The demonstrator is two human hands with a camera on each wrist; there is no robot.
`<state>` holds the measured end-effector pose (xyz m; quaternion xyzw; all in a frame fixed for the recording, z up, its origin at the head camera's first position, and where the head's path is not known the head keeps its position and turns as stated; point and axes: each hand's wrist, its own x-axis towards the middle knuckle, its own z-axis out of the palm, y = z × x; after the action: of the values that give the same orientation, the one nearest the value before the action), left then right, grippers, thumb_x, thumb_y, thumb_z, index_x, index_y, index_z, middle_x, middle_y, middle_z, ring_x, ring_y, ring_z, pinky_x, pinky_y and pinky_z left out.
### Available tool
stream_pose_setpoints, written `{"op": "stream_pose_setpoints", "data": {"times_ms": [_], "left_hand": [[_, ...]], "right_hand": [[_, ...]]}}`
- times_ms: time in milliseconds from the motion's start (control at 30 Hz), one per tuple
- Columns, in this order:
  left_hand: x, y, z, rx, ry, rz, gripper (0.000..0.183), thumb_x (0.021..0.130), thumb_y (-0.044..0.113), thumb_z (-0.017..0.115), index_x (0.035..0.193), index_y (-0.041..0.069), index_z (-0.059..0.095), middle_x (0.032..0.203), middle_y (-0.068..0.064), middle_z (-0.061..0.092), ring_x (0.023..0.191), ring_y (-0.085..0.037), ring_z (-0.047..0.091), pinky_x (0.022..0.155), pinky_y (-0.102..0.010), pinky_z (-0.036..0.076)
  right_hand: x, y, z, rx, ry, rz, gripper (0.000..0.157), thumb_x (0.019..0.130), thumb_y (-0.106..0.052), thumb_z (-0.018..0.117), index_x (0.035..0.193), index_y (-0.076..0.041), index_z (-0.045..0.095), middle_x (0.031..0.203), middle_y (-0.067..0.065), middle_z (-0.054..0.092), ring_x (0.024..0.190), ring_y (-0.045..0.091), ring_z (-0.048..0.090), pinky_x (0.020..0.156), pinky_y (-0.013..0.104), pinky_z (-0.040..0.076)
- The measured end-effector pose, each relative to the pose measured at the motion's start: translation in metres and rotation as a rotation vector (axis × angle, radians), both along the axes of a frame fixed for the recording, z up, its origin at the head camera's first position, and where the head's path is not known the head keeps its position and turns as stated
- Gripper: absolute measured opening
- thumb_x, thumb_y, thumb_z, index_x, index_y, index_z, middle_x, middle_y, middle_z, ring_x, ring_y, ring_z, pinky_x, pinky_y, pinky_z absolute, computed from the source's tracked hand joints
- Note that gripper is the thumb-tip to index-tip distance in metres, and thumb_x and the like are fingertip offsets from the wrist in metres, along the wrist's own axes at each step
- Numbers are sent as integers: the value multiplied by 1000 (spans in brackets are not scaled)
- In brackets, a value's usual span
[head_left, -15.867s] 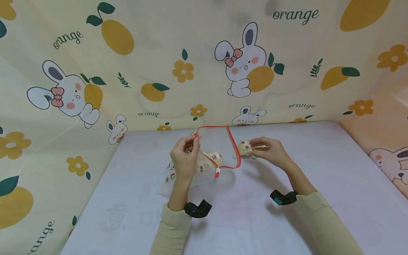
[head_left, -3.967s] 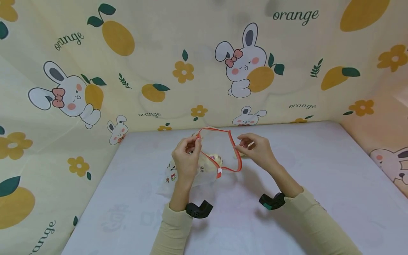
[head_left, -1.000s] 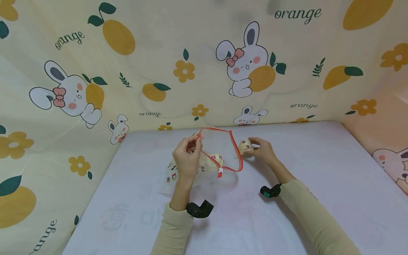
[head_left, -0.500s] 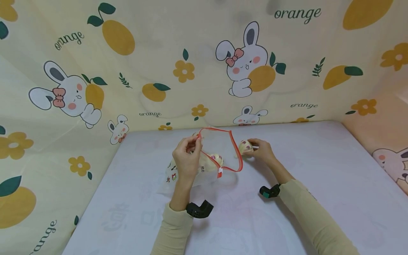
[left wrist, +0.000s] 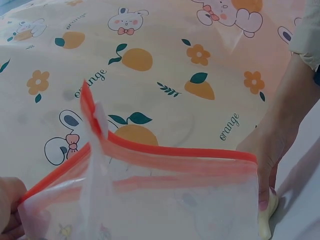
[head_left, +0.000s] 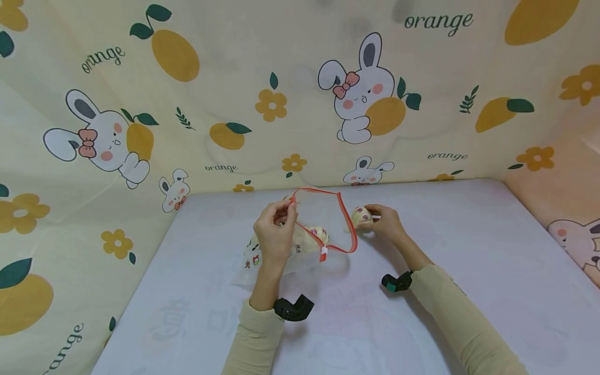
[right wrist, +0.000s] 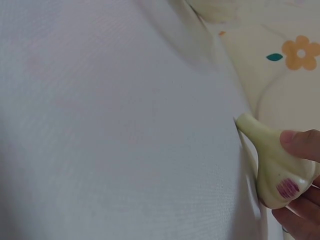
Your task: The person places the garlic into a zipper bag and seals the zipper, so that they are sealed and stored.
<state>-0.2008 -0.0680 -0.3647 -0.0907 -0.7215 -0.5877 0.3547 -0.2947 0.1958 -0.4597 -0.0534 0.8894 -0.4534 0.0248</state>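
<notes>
Fingers of the left hand [head_left: 273, 235] are curled, pinching the red rim of a see-through bag [left wrist: 200, 200] with small printed figures. Its mouth gapes in an angular loop, and a small white piece [head_left: 324, 250] sits on the rim at the near corner. Inside the bag lies a pale garlic bulb [head_left: 320, 233] with purple marks, partly covered by the rim.

Outside, just to the right of the mouth, the right hand [head_left: 390, 224] grips a second garlic bulb [right wrist: 280, 175], thumb on one side and fingers on the other, its stalk pointing away from the palm. Whether this bulb touches the white tabletop [head_left: 356, 333] cannot be told.

Both wrists wear black cameras [head_left: 294, 308] beside beige sleeves [head_left: 461, 317]. Behind the tabletop hangs a cream cloth [head_left: 290, 31] printed with rabbits, oranges and flowers.
</notes>
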Motion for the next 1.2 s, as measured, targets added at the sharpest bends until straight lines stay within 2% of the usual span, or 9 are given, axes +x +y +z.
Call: {"op": "stream_pose_setpoints", "data": {"times_ms": [200,467,867,1200], "left_hand": [[0,0,0,2,-1,4,14,87,6,68,90,-8,70,81,-23,69,68,-15,65,65,-7,52],[0,0,-1,17,-14,-3,13,86,4,68,89,-9,70,81,-23,69,68,-4,62,64,-6,52],[0,1,0,5,4,6,14,87,5,68,89,-8,70,81,-23,69,69,-17,66,65,-7,52],[1,1,0,-9,-18,10,15,88,6,68,90,-8,69,82,-23,69,69,-19,65,65,-6,52]], "right_hand": [[0,1,-1,6,27,1,61,82,-11,75,134,8,50,135,31,53,116,45,60,96,47,54],[4,2,2,-8,44,-3,61,81,-12,76,133,8,50,133,31,55,113,44,61,93,46,55],[8,0,9,-33,101,-3,58,79,-8,77,130,8,53,129,30,58,110,42,63,95,46,55],[12,-4,18,-25,154,12,58,78,-9,78,128,9,54,127,31,59,110,43,63,95,47,54]]}}
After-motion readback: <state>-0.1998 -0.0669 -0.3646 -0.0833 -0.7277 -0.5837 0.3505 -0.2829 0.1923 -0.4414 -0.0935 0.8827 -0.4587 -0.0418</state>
